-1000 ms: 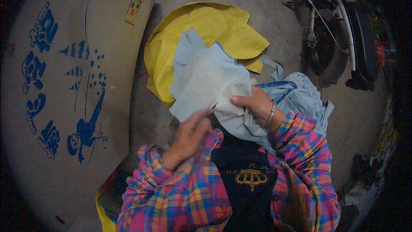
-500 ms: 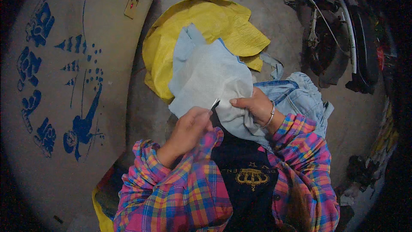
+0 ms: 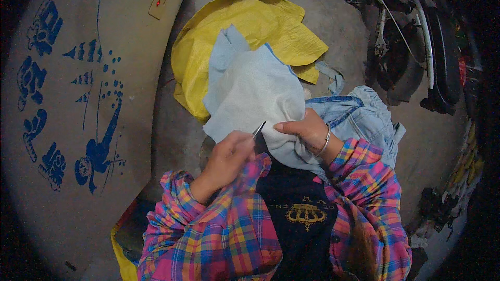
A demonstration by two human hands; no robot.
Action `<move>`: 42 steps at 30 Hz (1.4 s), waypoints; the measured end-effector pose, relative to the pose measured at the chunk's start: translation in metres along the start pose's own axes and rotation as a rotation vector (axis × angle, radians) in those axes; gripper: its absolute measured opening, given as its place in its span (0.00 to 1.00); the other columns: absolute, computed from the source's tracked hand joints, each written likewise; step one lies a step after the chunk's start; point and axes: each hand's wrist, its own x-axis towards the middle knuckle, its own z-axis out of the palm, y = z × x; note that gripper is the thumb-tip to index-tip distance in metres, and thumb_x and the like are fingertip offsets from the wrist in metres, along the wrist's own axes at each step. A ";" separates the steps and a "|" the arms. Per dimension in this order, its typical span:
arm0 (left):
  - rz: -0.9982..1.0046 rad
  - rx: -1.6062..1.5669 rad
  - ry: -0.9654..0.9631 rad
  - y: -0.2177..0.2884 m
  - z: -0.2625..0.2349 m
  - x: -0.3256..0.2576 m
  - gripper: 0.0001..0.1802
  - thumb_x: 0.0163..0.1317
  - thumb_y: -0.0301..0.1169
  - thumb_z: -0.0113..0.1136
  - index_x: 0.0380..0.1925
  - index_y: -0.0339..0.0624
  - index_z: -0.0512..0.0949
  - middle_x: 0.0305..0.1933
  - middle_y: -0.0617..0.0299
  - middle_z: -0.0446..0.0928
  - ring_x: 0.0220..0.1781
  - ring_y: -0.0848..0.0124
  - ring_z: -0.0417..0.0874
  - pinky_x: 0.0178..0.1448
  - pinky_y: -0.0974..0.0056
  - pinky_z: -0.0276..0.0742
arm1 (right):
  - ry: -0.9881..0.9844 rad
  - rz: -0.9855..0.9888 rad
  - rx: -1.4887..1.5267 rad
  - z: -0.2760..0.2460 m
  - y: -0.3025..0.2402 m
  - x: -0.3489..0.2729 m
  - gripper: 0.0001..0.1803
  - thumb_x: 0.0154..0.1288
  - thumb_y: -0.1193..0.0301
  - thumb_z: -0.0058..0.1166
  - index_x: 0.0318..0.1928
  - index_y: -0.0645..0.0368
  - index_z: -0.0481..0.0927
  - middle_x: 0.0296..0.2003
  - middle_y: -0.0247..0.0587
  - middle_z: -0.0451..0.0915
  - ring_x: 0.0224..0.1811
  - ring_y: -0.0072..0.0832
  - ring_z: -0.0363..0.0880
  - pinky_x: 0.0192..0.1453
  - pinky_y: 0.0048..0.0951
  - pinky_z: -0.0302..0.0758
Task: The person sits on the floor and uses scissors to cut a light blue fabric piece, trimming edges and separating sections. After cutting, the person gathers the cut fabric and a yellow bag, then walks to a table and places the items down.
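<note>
Holding pale blue cloth at lap, over yellow sack: right hand pinches edge; left hand closed on small metal tool, tip at cloth edge. Denim garment beside. Risk: tip close to right thumb; slip could nick skin or fabric.

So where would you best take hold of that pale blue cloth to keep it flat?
Probably by the free corner of the pale blue cloth that points away from the person, coming from above. The near edge is already pinched by the right hand, while the left hand holds a small metal tool against it.
</note>
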 end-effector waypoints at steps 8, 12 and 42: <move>-0.164 -0.017 -0.031 0.006 0.004 0.001 0.12 0.60 0.33 0.44 0.35 0.35 0.68 0.23 0.64 0.71 0.26 0.79 0.70 0.31 0.74 0.67 | 0.029 -0.005 0.011 -0.002 0.005 0.002 0.16 0.44 0.72 0.58 0.37 0.65 0.75 0.30 0.38 0.77 0.29 0.23 0.75 0.35 0.22 0.72; -0.142 -0.054 -0.026 0.005 0.004 0.002 0.12 0.59 0.34 0.44 0.35 0.36 0.69 0.23 0.64 0.71 0.25 0.80 0.69 0.30 0.75 0.66 | 0.034 -0.024 0.063 -0.004 0.006 0.002 0.16 0.44 0.72 0.59 0.36 0.67 0.75 0.30 0.38 0.77 0.28 0.23 0.75 0.33 0.22 0.72; -0.135 -0.114 -0.003 0.008 0.011 0.011 0.10 0.59 0.31 0.45 0.36 0.36 0.68 0.23 0.65 0.72 0.26 0.81 0.69 0.30 0.77 0.64 | 0.035 0.036 0.061 -0.003 0.003 0.002 0.16 0.44 0.73 0.59 0.36 0.64 0.75 0.31 0.37 0.77 0.30 0.22 0.74 0.34 0.23 0.71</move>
